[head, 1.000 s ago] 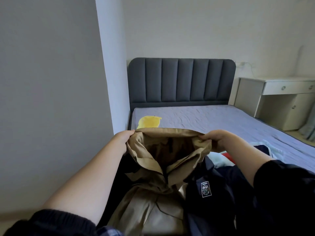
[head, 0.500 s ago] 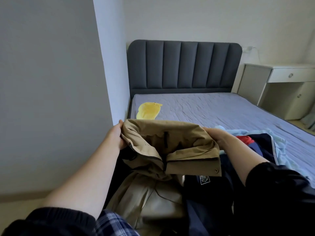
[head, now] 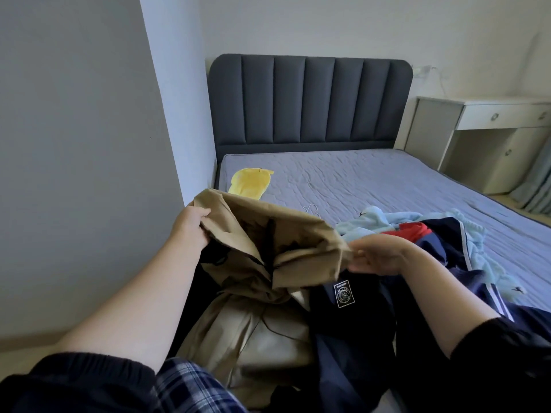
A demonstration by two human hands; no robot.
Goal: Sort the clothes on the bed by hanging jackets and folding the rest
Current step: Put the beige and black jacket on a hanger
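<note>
Since half a second ago the held top edge of the tan jacket (head: 268, 242) has tipped: it sat about level and now slants down from left to right, with the right hand lower than the left. Left hand (head: 190, 228) grips the jacket's upper left corner, fingers curled round the fabric. Right hand (head: 378, 253) pinches the right end of the same edge between thumb and fingertips. Jacket is stretched between the two hands, collar opening gaping toward the camera, its body drooping below the grip onto the near end of the bed (head: 387, 174). Navy jacket (head: 357, 338) with a square chest patch lies just beneath the right hand, touching the tan one. Beyond it, a light blue garment (head: 384, 222) and a red piece (head: 410, 229) are heaped together. A wire hanger (head: 311, 208) lies on the mattress just past the held edge. A yellow item (head: 250, 184) sits nearer the grey headboard (head: 310, 99).
</note>
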